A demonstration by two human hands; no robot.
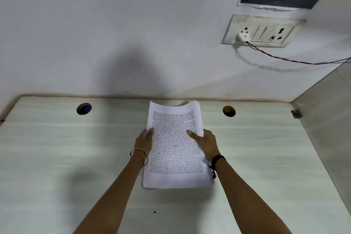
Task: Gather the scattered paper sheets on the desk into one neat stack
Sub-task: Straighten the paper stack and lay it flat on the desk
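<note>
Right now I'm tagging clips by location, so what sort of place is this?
Likely a study nook or home office: a pale desk with cable holes against a wall, a socket plate with a plug, and a stack of printed pages.

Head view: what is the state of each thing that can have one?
paper stack, gathered into one, top edge bowed.
left hand, grips the stack's left edge.
right hand, grips the stack's right edge.
white plug, inserted in the wall socket.
switches, too small to tell.
</note>
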